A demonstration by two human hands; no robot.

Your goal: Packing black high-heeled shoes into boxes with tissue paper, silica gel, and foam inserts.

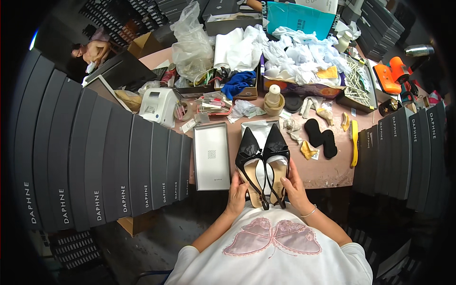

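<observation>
Both hands, left point(236, 192) and right point(294, 187), grip black slingback shoes point(262, 159) side by side.

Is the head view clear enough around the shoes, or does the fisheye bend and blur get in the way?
Head view: the black slingback shoes sit sharp and evenly lit at centre; the stacked dark boxes bow toward the rim; the corners go black; no strong glare.

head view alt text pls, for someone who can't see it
A person's left hand and right hand hold a pair of black pointed slingback shoes over an open shoebox, its grey lid alongside, on a cluttered pink table flanked by stacked dark shoeboxes.
</observation>
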